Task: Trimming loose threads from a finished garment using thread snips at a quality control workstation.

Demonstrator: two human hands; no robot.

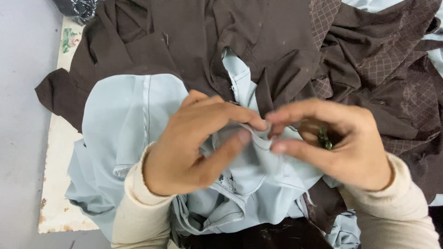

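Head view: left hand point(184, 147), right hand point(332, 143) both pinching pale blue garment point(124, 120) fold.

Setting reads as a garment workshop or small sewing room. Evidence: a large heap of dark brown fabric pieces point(258, 41) covers most of the work surface, some plain, some with a quilted diamond pattern point(392, 60), all cut and partly stitched, not folded as finished clothes. A pale blue garment piece point(124, 120) with visible seam lines and raw edges lies on top of the heap. Loose threads show along the lower edge. The cloth rests on a worn, cream-painted board point(57, 198) with chipped, rust-stained corners, set on a plain grey bench point(20, 115). Surfaces are bare and utilitarian; no household furnishing is visible.
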